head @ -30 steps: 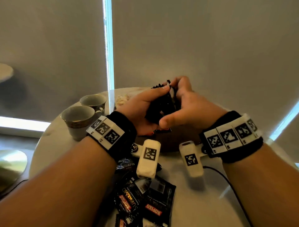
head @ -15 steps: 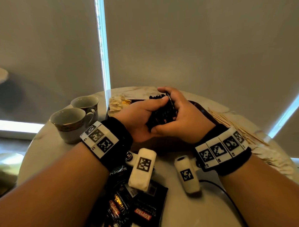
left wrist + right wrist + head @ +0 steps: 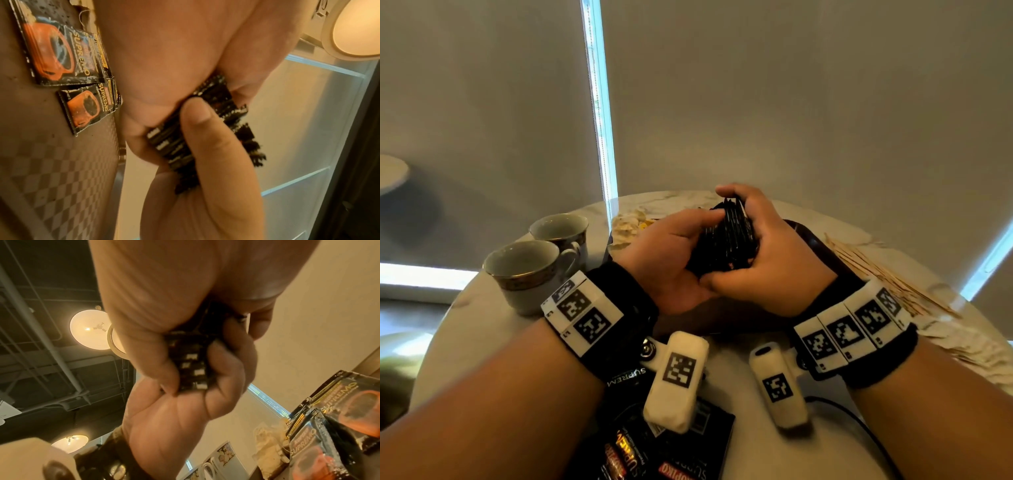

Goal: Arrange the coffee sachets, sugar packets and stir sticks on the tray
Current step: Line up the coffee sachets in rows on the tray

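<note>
Both hands meet above the dark tray [image 3: 822, 245], sharing one stack of black coffee sachets [image 3: 734, 236] held edge-up. Left hand [image 3: 671, 260]: fingers curled round the stack's left side, thumb across the top edge. Right hand [image 3: 767, 260]: fingers wrapped over the far side, thumb under the near edge, so the stack is gripped from both sides & clear of the tray. Left wrist view shows more sachets [image 3: 61, 53] lying flat on the tray's checkered base, orange cup print facing up. Loose sachets [image 3: 688, 455] also lie on the worktop [image 3: 482, 308] near the person, under the wrists. Stir sticks [image 3: 887, 274] spread on the worktop right of the tray, w/ pale packets [image 3: 962, 342] beside them. Two teacups [image 3: 524, 270] stand left of the tray; crumpled pale packets [image 3: 628, 224] at its far left corner.
</note>
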A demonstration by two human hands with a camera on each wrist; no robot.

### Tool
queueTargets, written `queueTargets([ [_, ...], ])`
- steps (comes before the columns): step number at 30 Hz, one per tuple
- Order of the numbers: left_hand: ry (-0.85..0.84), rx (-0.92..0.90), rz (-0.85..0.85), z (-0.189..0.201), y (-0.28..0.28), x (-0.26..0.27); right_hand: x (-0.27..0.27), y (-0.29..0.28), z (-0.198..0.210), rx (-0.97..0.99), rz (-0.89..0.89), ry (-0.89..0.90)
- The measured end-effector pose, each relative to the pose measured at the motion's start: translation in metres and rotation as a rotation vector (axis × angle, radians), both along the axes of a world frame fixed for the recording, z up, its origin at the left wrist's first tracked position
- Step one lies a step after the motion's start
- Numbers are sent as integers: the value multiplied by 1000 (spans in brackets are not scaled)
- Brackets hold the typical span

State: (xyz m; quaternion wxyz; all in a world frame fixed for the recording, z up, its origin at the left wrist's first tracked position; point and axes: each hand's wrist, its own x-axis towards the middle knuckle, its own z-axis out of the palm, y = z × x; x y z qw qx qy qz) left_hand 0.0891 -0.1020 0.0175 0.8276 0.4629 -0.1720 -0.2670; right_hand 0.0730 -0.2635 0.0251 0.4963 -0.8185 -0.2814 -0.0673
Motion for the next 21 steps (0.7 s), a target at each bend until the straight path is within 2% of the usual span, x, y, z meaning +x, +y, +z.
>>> queueTargets([
  [4, -49, 21, 34, -7, -5, 1, -2, 3, 0, -80, 30, -17],
  [8, -73, 36, 71, -7, -3, 2, 2, 3, 2, -302, -42, -83],
  [9, -84, 50, 71, -6, -2, 1, 3, 9, 3, -240, -70, -51],
  [11, -85, 58, 80, -3, -1, -1, 4, 10, 0, 66, -2, 8],
  [13, -71, 38, 111, -1, 1, -1, 2, 12, -2, 151, 22, -11],
  [14, -68, 23, 125, -1, 2, 1, -1, 12, 0, 195, 29, 41],
  [16, -59, 5, 141, 0, 5, 2, -5, 15, 0, 409, 67, 275],
  [18, -33, 12, 154, -1, 8, 5, -2, 14, 2, 469, 50, 345],
  [19, -25, 18, 150, -1, 9, 5, 0, 14, 2, 419, 14, 319],
  [21, -39, 30, 153, 0, 12, 5, 1, 14, 0, 265, 49, 202],
])
